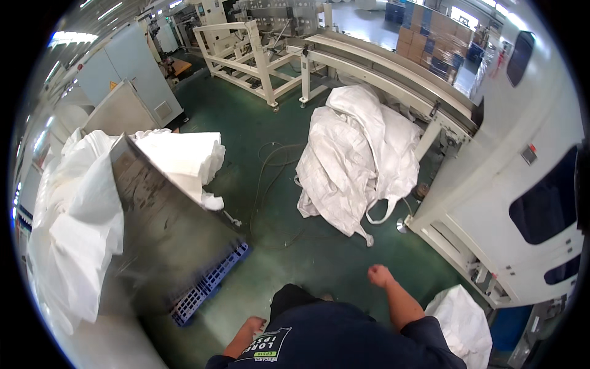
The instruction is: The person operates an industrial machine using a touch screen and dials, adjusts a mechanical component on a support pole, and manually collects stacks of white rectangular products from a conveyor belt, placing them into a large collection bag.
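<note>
My right hand (381,275) hangs in front of my right side, its fingers curled in and nothing seen in them. Lower down, my left hand (253,325) is beside my dark shirt, small in view, its fingers loosely curled with no object showing. Neither hand touches anything. Ahead of my right hand lies a large heap of white woven bulk bags (350,160) with loop straps, on the green floor. Left of me stands a grey sheet-like panel (178,227), smeared by motion. White sheet material (80,227) is bunched behind it.
A blue plastic pallet (209,286) sits under the panel's near edge. Hoses (261,184) lie on the floor. A cream conveyor frame (381,67) runs behind the heap. A white machine (491,203) lines the right side, with another white bag (464,326) near my right elbow.
</note>
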Action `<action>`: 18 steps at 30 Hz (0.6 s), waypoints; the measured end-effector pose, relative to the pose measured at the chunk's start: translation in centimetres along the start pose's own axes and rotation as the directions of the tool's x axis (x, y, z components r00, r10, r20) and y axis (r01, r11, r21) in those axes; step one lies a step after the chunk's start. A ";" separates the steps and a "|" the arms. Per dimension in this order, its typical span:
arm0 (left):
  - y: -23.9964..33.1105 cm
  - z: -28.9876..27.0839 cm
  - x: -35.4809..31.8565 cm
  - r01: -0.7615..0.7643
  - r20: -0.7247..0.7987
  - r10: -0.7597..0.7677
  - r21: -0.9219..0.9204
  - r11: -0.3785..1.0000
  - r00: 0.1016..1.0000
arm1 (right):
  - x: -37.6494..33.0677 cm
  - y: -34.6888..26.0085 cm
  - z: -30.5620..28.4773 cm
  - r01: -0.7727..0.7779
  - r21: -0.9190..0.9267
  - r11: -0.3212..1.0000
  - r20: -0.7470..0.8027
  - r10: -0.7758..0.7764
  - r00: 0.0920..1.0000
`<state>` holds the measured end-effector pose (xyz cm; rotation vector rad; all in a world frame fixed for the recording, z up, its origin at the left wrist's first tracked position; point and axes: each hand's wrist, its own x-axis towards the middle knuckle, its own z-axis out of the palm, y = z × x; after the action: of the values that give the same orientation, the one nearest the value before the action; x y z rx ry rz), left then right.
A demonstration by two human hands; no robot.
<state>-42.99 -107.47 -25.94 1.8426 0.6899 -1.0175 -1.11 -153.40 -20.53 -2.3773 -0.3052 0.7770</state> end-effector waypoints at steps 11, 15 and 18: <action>17.7 -37.4 20.8 -0.032 -0.279 -0.063 -0.323 0.946 0.958 | 30.9 -13.8 0.6 -0.061 -0.178 0.982 0.028 0.067 0.997; 31.3 -56.9 27.2 -0.283 -0.361 0.270 0.017 0.959 0.893 | 33.4 -6.7 4.4 -0.528 0.276 0.803 0.500 0.349 0.792; 41.6 -72.6 29.9 -0.391 -0.508 0.380 0.092 0.916 0.773 | 37.6 -19.6 2.8 -0.593 0.254 0.764 0.474 0.436 0.765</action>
<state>31.03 -59.68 -14.40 2.1468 0.5804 -0.2330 26.80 -122.15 -27.41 -1.9084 0.3714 1.4362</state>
